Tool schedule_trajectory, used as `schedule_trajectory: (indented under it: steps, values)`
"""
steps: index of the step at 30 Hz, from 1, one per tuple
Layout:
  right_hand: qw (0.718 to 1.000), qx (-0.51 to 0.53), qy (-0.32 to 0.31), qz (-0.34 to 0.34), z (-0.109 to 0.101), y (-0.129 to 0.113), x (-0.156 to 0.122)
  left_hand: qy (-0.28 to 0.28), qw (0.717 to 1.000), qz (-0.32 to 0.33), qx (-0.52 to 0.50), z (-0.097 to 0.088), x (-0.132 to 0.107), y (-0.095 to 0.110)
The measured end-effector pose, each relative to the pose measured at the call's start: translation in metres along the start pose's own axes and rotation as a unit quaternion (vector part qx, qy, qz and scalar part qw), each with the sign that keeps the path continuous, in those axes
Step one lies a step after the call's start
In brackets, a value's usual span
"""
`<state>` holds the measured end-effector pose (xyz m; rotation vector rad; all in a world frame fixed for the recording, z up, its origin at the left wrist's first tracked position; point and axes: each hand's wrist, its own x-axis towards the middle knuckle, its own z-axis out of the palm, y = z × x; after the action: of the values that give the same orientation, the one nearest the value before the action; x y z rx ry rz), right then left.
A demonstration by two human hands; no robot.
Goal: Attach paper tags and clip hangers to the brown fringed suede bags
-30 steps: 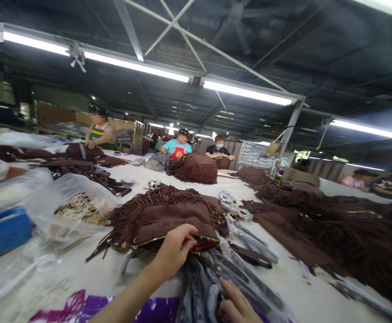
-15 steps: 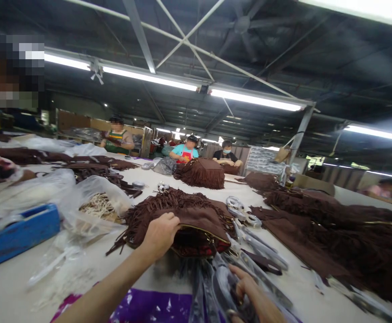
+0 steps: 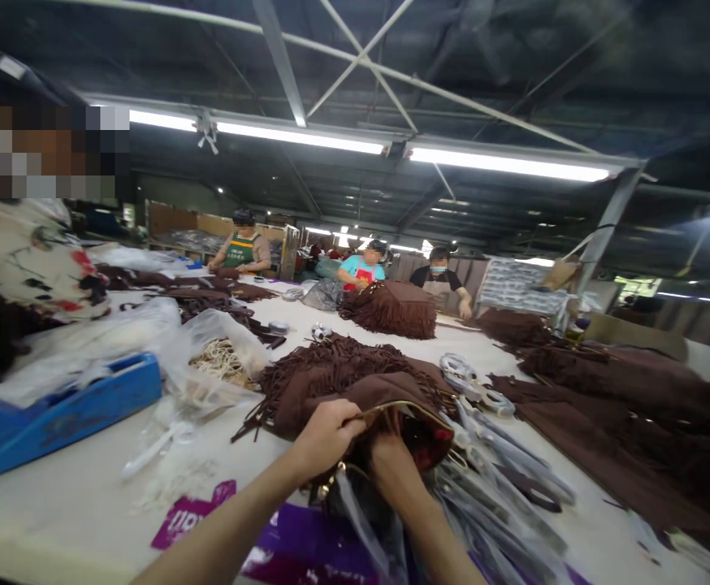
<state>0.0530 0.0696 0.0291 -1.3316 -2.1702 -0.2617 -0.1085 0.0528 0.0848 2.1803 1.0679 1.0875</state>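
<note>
Bag (image 3: pixel 331 388), brown and fringed, is lying on the bench (image 3: pixel 105 512) straight ahead, its zippered mouth gaping toward the wearer. Left hand (image 3: pixel 329 439) is pinching the rim. Right hand (image 3: pixel 391 447) is sitting inside the opening; fingertips are hiding in there, so can't tell if they're gripping anything. Plastic-wrapped straps (image 3: pixel 507 487) are lying just right of the bag. Purple sheet (image 3: pixel 306 543) is showing between the forearms. Blue tape dispenser (image 3: pixel 68 422) is standing well left.
</note>
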Motion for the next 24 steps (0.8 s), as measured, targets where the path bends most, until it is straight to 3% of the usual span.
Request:
schedule_trajectory:
  steps: [3, 6, 9, 12, 16, 20, 24]
  values:
    - [0.996, 0.069, -0.030, -0.049, -0.010, 0.006, -0.015, 0.005, 0.999, -0.036, -0.029, -0.003, -0.002, -0.010]
    - [0.995, 0.097, -0.019, -0.029, -0.009, 0.007, -0.021, 0.011, 0.999, -0.028, -0.040, 0.001, -0.003, -0.010]
    - [0.996, 0.090, -0.008, 0.005, 0.007, -0.001, -0.021, -0.009, 0.997, -0.032, -0.062, 0.000, -0.011, -0.013]
    - [0.996, 0.082, -0.016, 0.027, 0.018, -0.009, -0.027, 0.007, 0.997, -0.046, -0.065, -0.013, -0.040, -0.024]
    - [0.995, 0.086, -0.050, 0.014, 0.009, -0.008, -0.042, 0.025, 0.991, -0.101, 0.090, -0.028, -0.096, -0.033]
    - [0.996, 0.062, -0.065, 0.004, -0.007, -0.019, -0.064, -0.040, 0.975, -0.120, 0.180, -0.009, -0.124, -0.032]
    - [0.999, -0.028, -0.020, 0.017, -0.007, -0.059, -0.094, -0.064, 0.966, -0.111, 0.223, 0.020, -0.119, -0.036]
